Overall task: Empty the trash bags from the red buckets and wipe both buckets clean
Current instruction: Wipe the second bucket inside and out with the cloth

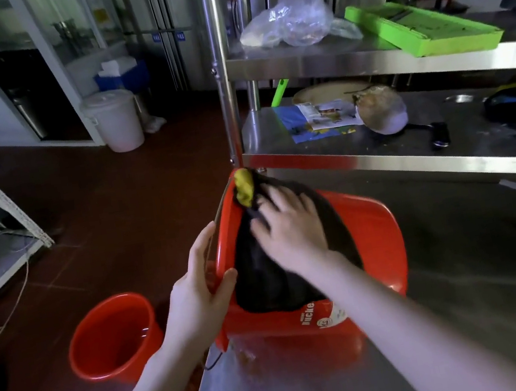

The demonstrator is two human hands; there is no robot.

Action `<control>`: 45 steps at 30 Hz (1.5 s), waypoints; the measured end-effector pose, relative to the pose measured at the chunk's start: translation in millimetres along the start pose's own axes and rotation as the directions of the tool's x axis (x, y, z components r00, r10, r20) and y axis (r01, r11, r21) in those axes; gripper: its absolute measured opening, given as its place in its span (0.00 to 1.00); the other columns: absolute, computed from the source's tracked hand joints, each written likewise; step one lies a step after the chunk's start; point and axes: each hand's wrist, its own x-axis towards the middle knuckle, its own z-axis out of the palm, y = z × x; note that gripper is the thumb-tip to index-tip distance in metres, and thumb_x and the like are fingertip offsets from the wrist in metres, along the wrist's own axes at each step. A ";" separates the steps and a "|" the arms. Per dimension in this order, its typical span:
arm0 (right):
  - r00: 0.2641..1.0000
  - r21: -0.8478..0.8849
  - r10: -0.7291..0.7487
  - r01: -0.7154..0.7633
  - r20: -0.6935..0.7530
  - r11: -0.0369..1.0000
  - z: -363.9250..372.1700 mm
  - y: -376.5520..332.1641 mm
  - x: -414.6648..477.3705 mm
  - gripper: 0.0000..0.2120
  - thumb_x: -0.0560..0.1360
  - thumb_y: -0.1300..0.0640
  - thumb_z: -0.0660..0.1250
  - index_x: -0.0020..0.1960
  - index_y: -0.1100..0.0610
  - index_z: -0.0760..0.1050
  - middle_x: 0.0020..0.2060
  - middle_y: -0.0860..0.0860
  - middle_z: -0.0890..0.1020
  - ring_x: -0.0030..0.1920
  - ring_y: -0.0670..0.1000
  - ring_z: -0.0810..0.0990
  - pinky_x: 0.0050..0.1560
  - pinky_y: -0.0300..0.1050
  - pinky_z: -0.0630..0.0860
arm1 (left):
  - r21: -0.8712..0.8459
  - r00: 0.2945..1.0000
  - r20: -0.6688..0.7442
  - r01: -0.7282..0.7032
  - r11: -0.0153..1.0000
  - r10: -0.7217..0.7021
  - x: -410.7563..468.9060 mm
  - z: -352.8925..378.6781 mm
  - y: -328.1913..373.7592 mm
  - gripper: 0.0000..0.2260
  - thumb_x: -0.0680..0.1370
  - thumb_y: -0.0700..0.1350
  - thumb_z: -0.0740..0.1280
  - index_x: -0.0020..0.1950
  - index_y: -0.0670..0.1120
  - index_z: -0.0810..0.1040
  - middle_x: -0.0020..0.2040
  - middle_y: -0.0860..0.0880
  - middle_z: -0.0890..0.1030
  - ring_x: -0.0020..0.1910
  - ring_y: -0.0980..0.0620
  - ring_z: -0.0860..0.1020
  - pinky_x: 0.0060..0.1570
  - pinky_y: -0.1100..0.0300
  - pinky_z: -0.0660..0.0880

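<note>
red bucket (377,243) on the steel table (474,312) is tilted on its side, with the mouth turned toward the camera and a white label with letters on its near wall. the left hand (198,294) holds the left part of the rim, thumb on the inside and fingers curled around the outside. the right hand (288,224) lies with spread fingers, blurred, on a black trash bag (271,282) that fills the bucket mouth; whether it grips the bag or only presses on it, i cannot tell. a yellow cloth (244,186) sits at the upper edge of the rim, touching the bag.

lower on the left, on the dark red floor (97,205), a second red bucket (112,335) stands upright and apart from the first one, with a little water at its bottom.

behind the tilted bucket, a steel rack (379,154) carries papers (322,116) and a round bowl-like thing on the lower shelf, and a clear plastic bag (292,19) with a green flat tray (419,25) on the upper shelf.

far at the back left, a white bucket with lid (116,120) stands on the floor, and a blue box (123,74) is behind it.
</note>
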 end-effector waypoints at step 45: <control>0.984 0.080 -0.106 0.118 -0.146 0.990 -2.6 18.0 -1.2 0.24 0.77 0.45 0.53 0.69 0.52 0.72 0.71 0.50 0.71 0.71 0.55 0.67 0.72 0.55 0.61 | -0.024 0.980 0.197 -0.010 1.000 0.015 69.6 8.9 17.3 0.27 0.81 0.47 0.63 0.76 0.63 0.57 0.65 0.57 0.76 0.60 0.66 0.73 0.56 0.77 0.69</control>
